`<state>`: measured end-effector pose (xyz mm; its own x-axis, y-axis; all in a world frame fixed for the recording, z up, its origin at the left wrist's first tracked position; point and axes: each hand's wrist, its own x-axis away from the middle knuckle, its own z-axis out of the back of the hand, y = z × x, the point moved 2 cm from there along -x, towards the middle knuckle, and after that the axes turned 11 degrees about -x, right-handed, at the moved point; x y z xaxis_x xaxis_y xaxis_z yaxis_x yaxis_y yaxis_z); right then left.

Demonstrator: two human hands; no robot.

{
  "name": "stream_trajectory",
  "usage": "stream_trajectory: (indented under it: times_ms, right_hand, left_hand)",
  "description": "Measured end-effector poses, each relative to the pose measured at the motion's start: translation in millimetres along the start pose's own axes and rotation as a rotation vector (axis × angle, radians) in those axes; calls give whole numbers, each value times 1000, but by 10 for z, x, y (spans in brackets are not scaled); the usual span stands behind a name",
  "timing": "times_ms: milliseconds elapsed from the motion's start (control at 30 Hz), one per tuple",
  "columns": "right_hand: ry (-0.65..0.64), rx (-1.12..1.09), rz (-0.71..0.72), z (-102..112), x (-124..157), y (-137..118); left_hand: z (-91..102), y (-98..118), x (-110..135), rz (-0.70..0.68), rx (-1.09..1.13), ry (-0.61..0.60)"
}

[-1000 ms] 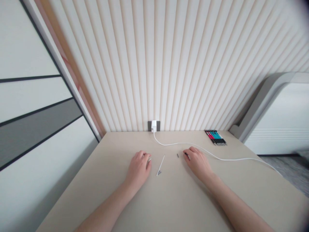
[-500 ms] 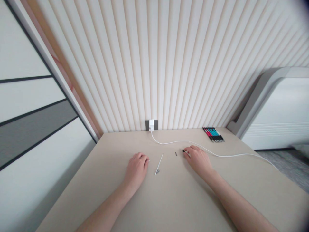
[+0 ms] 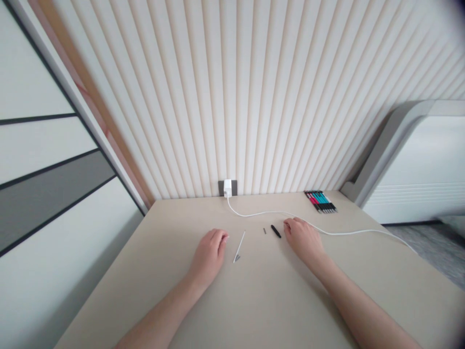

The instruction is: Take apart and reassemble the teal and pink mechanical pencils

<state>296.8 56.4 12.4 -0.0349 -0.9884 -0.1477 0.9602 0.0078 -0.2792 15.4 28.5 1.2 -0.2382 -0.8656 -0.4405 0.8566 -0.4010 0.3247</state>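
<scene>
The left hand [image 3: 208, 254] rests on the table [image 3: 247, 300] with its fingers bent in and its thumb close to them. A tiny pale bit shows at the fingertips, but it is too small to tell if it is a thing in the grip or just a nail. The right hand [image 3: 303, 238] lies on the table too, with its fingers curled under, so I cannot tell if they are pinched together or have something inside. Just beside its fingertips, on the side toward the other hand, is a black tube [image 3: 276, 231]. It lies on its side at a slant, apart from the hand. Near the tube is a small gray bit [image 3: 265, 230]. A thin white stick [image 3: 240, 244] lies between the hands, closer to the left one, with its near end beside a gray piece [image 3: 238, 258]. I cannot tell if those two touch. Farther back, past the right hand, a row of pens [image 3: 321, 201] lies side by side, some red, some blue, with black parts. A white cord [image 3: 348, 233] runs from the white plug [image 3: 227, 187] at the striped wall [image 3: 240, 97], bends behind the right hand, and goes off to the right.
</scene>
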Motion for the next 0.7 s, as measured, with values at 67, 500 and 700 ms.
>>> stream_trajectory:
  times_ms: [67, 500, 700]
  right_hand:
    - [-6, 31, -28, 14, -7, 39]
    - [-57, 71, -110, 13, -40, 154]
    - [-142, 59, -163, -42, -96, 254]
  left_hand:
    - [9, 16, 0, -11, 35, 18]
    - [-9, 15, 15, -15, 111, 57]
    - [-10, 8, 11, -30, 112, 45]
